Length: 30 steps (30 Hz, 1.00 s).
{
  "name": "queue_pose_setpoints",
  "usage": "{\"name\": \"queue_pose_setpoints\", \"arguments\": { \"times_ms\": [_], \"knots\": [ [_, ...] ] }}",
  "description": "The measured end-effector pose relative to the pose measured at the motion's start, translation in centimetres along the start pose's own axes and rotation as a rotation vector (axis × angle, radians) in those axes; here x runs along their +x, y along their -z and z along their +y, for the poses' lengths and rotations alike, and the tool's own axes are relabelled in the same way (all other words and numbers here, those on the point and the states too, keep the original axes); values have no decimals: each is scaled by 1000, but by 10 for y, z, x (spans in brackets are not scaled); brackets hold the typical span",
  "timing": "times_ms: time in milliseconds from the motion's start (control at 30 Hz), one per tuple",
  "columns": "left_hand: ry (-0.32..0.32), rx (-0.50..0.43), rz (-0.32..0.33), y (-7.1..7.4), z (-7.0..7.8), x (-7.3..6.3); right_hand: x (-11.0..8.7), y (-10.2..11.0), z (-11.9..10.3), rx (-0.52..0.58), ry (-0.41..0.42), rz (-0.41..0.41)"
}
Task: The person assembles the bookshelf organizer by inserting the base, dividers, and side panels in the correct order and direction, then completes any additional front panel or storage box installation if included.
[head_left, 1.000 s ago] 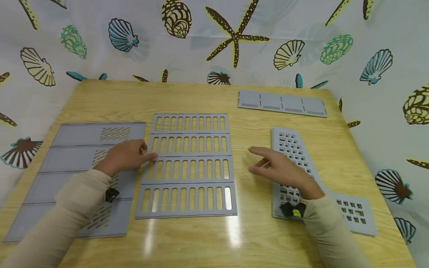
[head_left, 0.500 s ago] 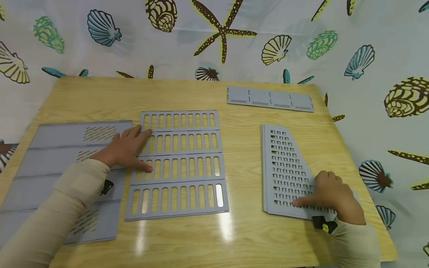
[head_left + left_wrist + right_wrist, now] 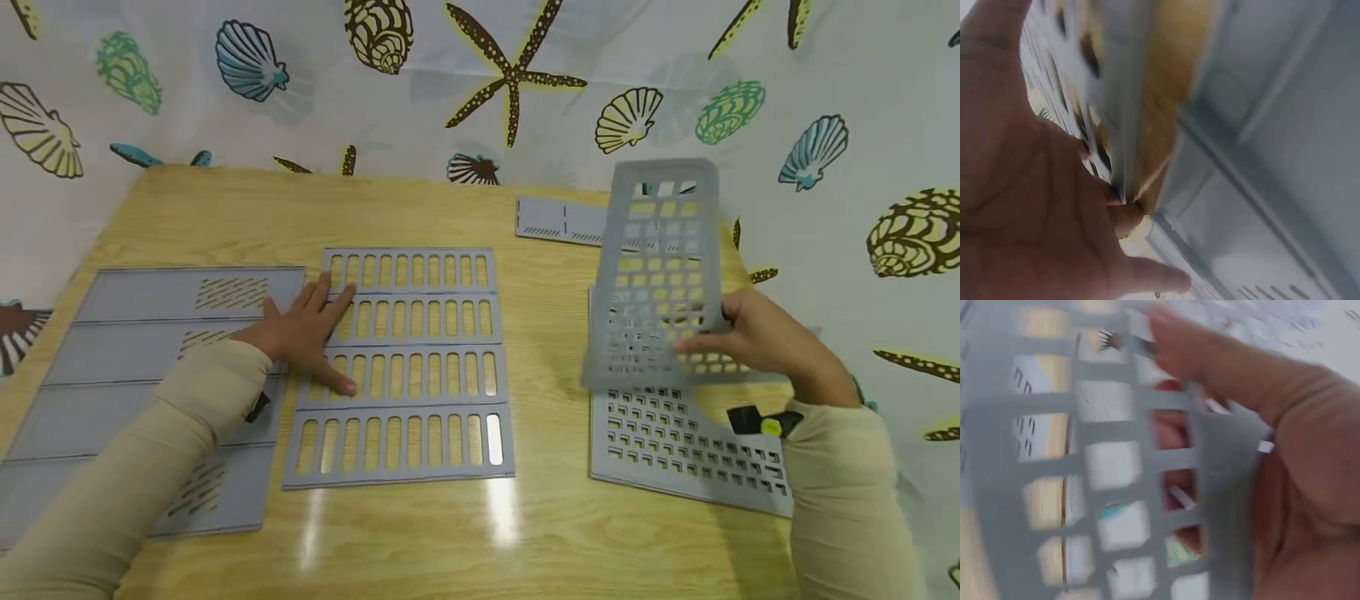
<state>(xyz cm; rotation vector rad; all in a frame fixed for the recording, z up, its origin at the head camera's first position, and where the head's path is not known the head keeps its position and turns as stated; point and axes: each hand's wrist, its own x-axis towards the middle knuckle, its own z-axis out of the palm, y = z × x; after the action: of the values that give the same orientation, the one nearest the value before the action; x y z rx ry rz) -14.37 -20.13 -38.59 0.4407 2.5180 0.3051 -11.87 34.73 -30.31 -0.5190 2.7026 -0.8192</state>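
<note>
My right hand [image 3: 772, 343] grips a grey perforated panel [image 3: 600, 354] by its right side, raised and tilted above the table. Fingers show through its square holes in the right wrist view, with the thumb on the near face. Below it lies another grey perforated panel [image 3: 675, 482], partly hidden by the raised one. My left hand [image 3: 300, 333] is spread over the left edge of a grey slotted panel [image 3: 397, 483], fingers apart and thumb pointing right. In the left wrist view, the palm of the left hand [image 3: 1041, 206] faces the gap beside this panel.
Left of the slotted panel, a wide grey panel [image 3: 142, 350] with slanted slits lies partly under my left forearm. A long grey strip [image 3: 542, 215] lies at the back right, overlapped by the raised panel. A shell-patterned cloth [image 3: 420, 108] hangs behind the wooden table [image 3: 420, 550].
My right hand has moved from over the perforated stack, taken hold of its top panel and lifted it. My left hand has spread its fingers on the slotted panel's edge.
</note>
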Motion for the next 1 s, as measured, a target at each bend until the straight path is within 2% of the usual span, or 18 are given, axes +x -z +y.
{"name": "queue_pose_setpoints", "arguments": {
  "times_ms": [100,200,300,367,600,800,1000],
  "knots": [
    [27,13,-48,-4,2,1,49,-4,-6,-72,53,124],
    [25,17,-55,-7,4,2,94,-14,-8,-93,46,210],
    [5,8,-76,-7,9,6,127,-25,-7,-77,6,232],
    [-9,3,-87,-8,12,8,142,-31,-5,-58,-21,220],
    [-20,-1,-95,-9,12,11,164,-39,0,-46,-79,189],
    [-11,39,-83,-1,9,9,180,-38,-2,0,-68,167],
    [-40,5,-61,-2,1,6,194,-35,-8,44,-66,98]
  ]
}}
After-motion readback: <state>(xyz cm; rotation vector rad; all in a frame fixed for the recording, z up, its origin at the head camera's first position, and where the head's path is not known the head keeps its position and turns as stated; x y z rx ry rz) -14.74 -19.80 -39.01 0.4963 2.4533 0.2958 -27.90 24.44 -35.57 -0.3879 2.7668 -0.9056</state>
